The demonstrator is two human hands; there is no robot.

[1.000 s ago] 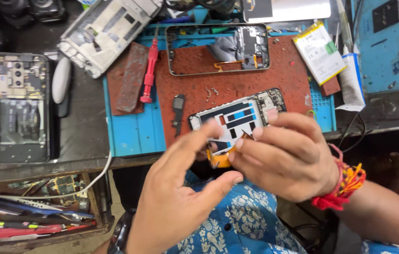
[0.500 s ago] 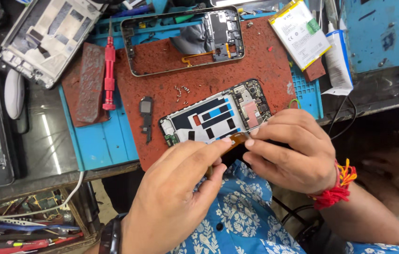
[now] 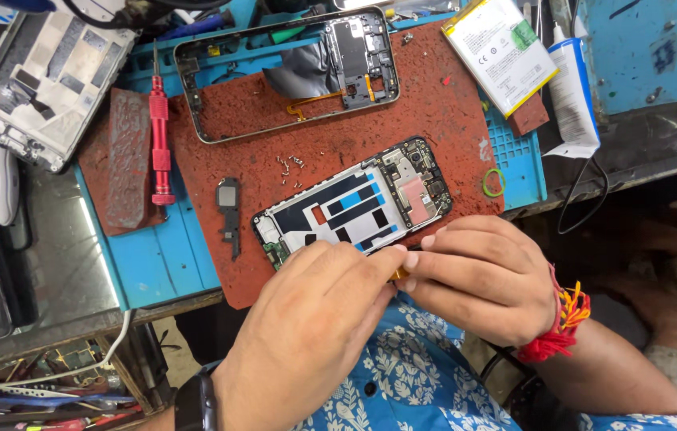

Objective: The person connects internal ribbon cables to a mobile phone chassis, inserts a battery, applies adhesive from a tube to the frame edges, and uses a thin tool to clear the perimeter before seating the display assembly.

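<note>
Mid-step on the opened phone (image 3: 354,209), lying on the red mat (image 3: 275,152) at the table edge. Left hand (image 3: 314,335) and right hand (image 3: 482,279) meet at its near edge, fingers pressed together, pinching a small orange part (image 3: 397,274). Probably fitting or freeing it; next calls for steady, fine fingertip control.

A small orange part (image 3: 399,274) sits pinched between the hands — mostly hidden, its kind unclear.
</note>
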